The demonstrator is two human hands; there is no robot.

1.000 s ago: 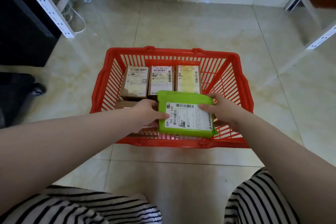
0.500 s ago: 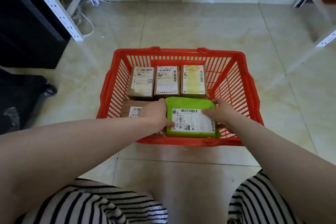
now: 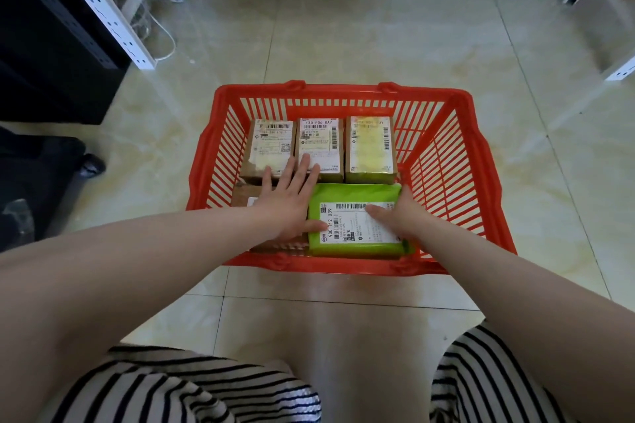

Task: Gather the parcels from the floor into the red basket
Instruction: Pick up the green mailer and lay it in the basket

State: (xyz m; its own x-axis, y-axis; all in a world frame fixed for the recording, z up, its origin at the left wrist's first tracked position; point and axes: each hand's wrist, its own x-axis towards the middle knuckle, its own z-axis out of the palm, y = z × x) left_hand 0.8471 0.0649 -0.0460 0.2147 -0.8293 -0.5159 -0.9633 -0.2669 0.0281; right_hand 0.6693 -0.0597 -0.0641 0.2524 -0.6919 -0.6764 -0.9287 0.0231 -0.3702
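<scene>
Glossy beige tiled floor [image 3: 378,45] | red slatted plastic basket [image 3: 446,161] | green plastic-wrapped parcel [image 3: 357,247] lies flat inside, near-right corner, filling a gap | left hand [image 3: 292,203] flat, fingers straight, steadying | right hand [image 3: 402,220] holds its edge, seating it

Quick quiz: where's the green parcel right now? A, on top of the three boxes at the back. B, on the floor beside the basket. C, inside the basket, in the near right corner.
C: the green parcel lies inside the red basket, near right, in front of the back-row boxes.
</scene>
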